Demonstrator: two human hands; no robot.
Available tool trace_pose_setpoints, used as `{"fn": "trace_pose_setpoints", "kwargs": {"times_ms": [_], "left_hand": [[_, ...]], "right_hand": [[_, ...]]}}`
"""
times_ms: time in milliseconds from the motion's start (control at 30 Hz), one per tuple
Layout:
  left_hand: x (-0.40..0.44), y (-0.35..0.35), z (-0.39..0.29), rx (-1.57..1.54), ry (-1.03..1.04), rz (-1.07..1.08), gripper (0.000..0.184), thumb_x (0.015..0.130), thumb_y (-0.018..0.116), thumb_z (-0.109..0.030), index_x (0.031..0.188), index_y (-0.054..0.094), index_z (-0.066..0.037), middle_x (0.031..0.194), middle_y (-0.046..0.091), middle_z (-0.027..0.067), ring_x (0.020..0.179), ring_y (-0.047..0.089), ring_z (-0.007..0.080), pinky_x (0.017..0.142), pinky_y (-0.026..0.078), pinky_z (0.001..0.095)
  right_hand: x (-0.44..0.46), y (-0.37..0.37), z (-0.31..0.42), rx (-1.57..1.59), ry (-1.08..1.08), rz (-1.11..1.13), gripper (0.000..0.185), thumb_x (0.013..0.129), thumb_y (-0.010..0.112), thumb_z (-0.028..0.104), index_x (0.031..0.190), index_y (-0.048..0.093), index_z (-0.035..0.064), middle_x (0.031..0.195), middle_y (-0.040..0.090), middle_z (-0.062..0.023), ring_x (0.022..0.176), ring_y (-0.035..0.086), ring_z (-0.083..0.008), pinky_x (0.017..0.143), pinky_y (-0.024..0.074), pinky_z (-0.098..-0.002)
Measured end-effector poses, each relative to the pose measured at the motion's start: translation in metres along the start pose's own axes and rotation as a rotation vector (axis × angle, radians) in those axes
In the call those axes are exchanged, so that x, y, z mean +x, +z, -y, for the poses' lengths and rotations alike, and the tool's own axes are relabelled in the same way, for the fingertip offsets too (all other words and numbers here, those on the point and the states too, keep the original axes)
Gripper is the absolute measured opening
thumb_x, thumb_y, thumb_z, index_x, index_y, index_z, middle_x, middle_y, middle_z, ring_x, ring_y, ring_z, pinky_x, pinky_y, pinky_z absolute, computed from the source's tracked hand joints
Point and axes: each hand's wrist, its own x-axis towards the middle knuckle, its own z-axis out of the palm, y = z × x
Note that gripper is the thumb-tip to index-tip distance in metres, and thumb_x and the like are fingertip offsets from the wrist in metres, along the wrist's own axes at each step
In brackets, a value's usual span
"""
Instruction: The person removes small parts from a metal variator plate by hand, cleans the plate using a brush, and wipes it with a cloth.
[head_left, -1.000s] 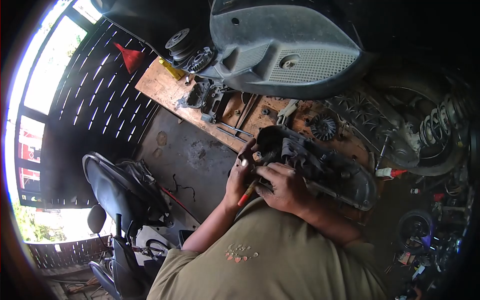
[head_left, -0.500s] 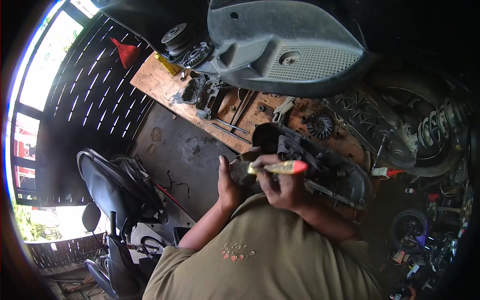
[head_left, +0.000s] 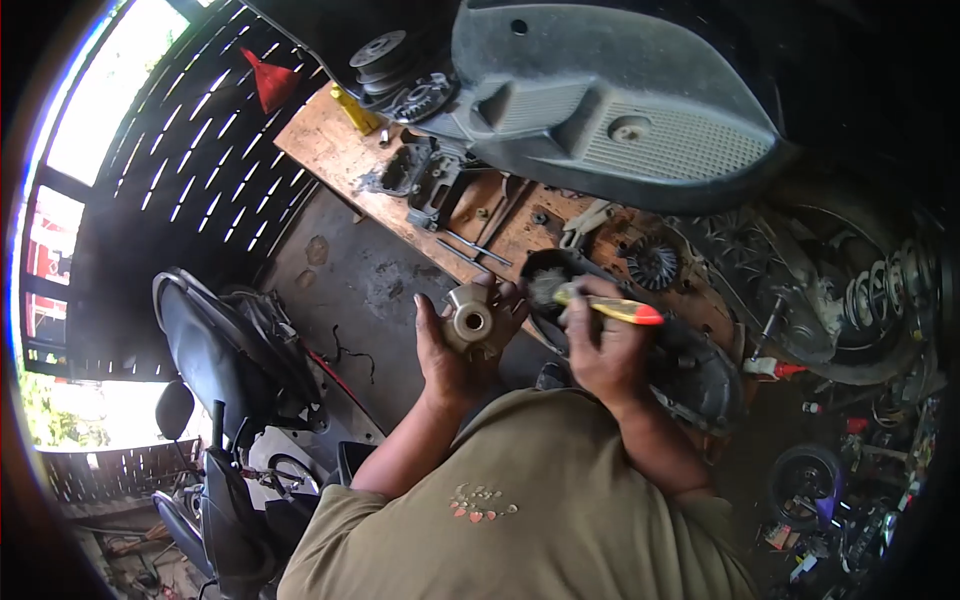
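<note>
My left hand (head_left: 452, 350) cups a bronze-coloured metal part (head_left: 468, 342) with a round centre hole that faces up; it looks like a scooter variator piece. The thumb lies along its left side and the fingers support it from behind. To the right, my right hand (head_left: 608, 352) grips a paintbrush (head_left: 628, 312) by its yellow, red-tipped handle. Its pale bristles point left, blurred, over the near end of a dark engine casing (head_left: 690, 375). Brush and metal part are apart.
A wooden bench (head_left: 325, 130) bears metal rods (head_left: 475, 250), a finned fan disc (head_left: 650, 262) and an opened housing (head_left: 405, 170). Above hangs a scooter's grey underbody panel (head_left: 620, 90). A parked scooter (head_left: 215, 345) stands at left; a coil spring (head_left: 875, 285) is at right.
The brush has moved right, away from the metal part, to over the casing. My left hand now shows the part's face with its hole. The whole view has shifted slightly.
</note>
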Motion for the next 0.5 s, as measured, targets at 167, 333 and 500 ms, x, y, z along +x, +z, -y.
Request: {"fn": "trace_pose_setpoints", "kwargs": {"times_ms": [167, 333, 500], "left_hand": [[0.002, 0.005, -0.001, -0.11, -0.067, 0.033, 0.075, 0.098, 0.03, -0.067, 0.13, 0.053, -0.003, 0.125, 0.06, 0.0161, 0.13, 0.049, 0.0338, 0.112, 0.036, 0.0464], [0.006, -0.002, -0.002, -0.097, 0.034, -0.022, 0.066, 0.103, 0.026, -0.056, 0.129, 0.052, -0.002, 0.123, 0.06, 0.0166, 0.128, 0.05, 0.0345, 0.111, 0.037, 0.0466], [0.007, -0.002, 0.0, -0.131, 0.093, -0.006, 0.071, 0.101, 0.028, -0.062, 0.129, 0.051, 0.0, 0.122, 0.06, 0.019, 0.128, 0.05, 0.0343, 0.113, 0.036, 0.0462]], "right_hand": [[-0.018, 0.009, 0.024, 0.447, -0.015, 0.332, 0.013, 0.1, 0.052, 0.009, 0.11, 0.058, 0.0032, 0.087, 0.066, -0.0051, 0.073, 0.064, -0.0084, 0.064, 0.0525, -0.0247], [-0.008, 0.014, -0.005, 0.157, -0.079, 0.237, 0.011, 0.099, 0.053, 0.008, 0.105, 0.059, 0.001, 0.085, 0.063, -0.0033, 0.072, 0.062, -0.0074, 0.064, 0.051, -0.0237], [-0.011, 0.009, 0.014, 0.248, -0.182, 0.197, 0.014, 0.094, 0.055, 0.005, 0.107, 0.058, 0.0018, 0.085, 0.064, -0.0089, 0.072, 0.064, -0.0152, 0.065, 0.0521, -0.0278]]}}
